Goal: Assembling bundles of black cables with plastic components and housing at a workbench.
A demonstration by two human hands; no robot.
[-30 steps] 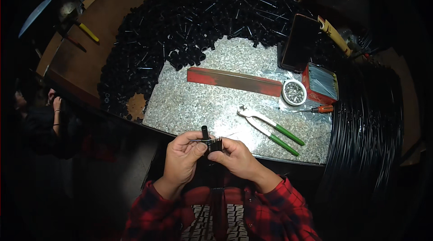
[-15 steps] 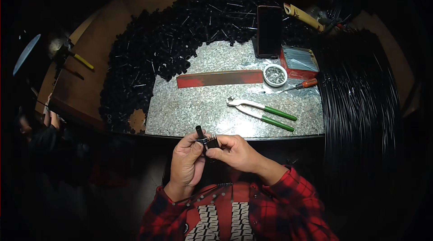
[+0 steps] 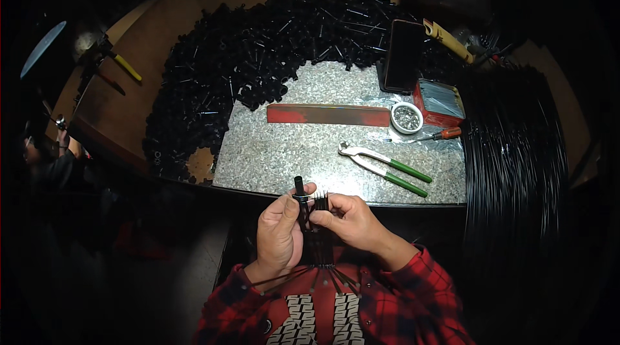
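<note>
My left hand [image 3: 278, 240] is closed round a black tubular plastic part with a collar [image 3: 298, 185], its narrow end pointing up past my thumb. Between the thumb and fingers of my right hand [image 3: 356, 223] is a small bunch of thin black ribs [image 3: 321, 200], tips upward, just right of the tube. Below both hands more thin dark rods [image 3: 336, 275] fan out across my chest. Where they join is too dark to make out. Green-handled pincers [image 3: 387, 167] lie on the speckled slab [image 3: 290, 161] beyond my hands.
A heap of black plastic parts [image 3: 213, 54] curves round the slab's left and back. Behind the pincers are a red-brown bar [image 3: 329, 114], a white bowl of small metal bits [image 3: 407, 117], a screwdriver [image 3: 449, 133], a red box [image 3: 439, 103] and a phone [image 3: 403, 54]. Long black rods [image 3: 510, 164] hang at right.
The rib bunch in my right hand has moved apart from the tube, leaving a gap between them. The tube stands straighter. The whole view has shifted slightly.
</note>
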